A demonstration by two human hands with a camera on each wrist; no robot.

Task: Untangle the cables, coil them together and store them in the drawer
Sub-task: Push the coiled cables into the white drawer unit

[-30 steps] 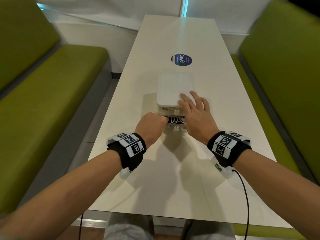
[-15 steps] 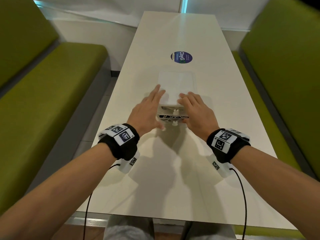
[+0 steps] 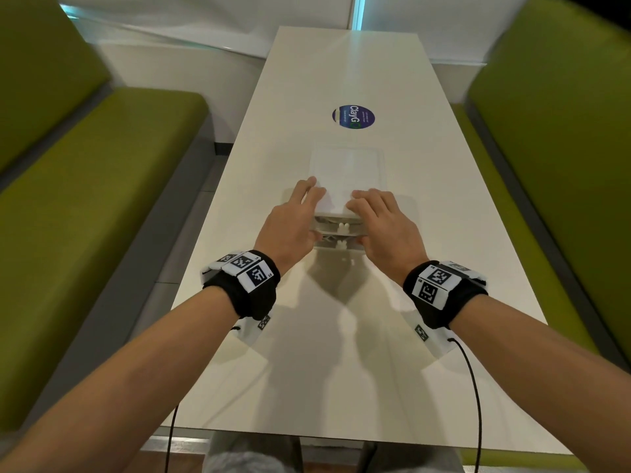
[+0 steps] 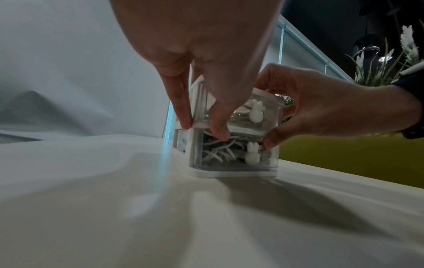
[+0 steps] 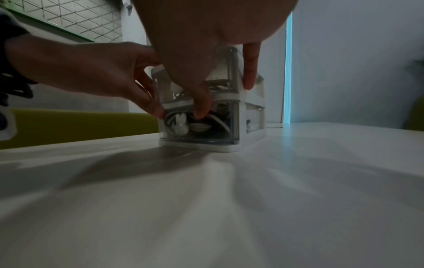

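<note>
A: why both hands on the box (image 3: 346, 172)?
B: left hand (image 3: 290, 221) and right hand (image 3: 384, 227) clamp it, thumbs shoving the drawer (image 4: 234, 154) shut. cables (image 4: 218, 150) already inside, under the thumbs.

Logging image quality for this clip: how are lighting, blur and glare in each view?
Head: well lit, edges smeared by motion, glare washing out the drawer unit's top, soft shadows on the table. Left wrist: dim, left hand blurred, cables legible through the clear drawer. Right wrist: darker still, right hand a near silhouette.
</note>
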